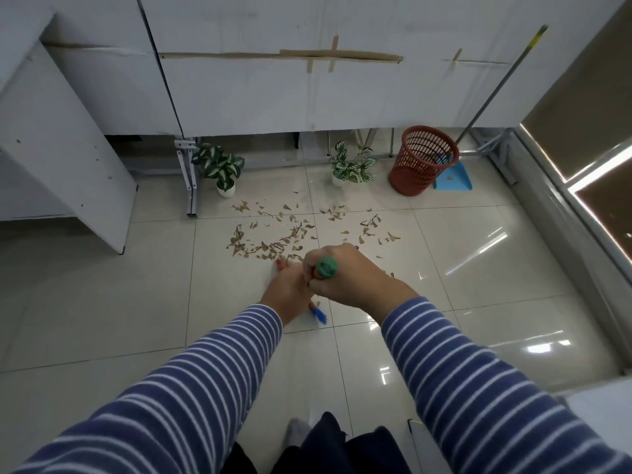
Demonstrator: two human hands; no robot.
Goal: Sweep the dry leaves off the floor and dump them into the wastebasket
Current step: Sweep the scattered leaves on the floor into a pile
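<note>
Well off to the left of the red mesh wastebasket [422, 162], a white board [68, 138] leaned against the furniture. Closer in, still left of the wastebasket, stood a potted plant [220, 169] in a white pot. And there were the dry leaves [301, 230], scattered over the tiled floor [478, 268] in front and to the left of the wastebasket, none of them inside it that could be seen! On their near edge, the left grip [289, 292], blurred, was wrapped low round the broom [326, 268]. The right grip [349, 278] was clenched tight just under the broom's green top cap. Both striped sleeves [478, 388] reached in, and blue bristles [318, 314] peeked out beneath the hands. A second potted plant [352, 165] stood just left of the wastebasket. Just beside the wastebasket on its right sat a blue dustpan [455, 179], its long pole [496, 87] slanting up against the white wall.
</note>
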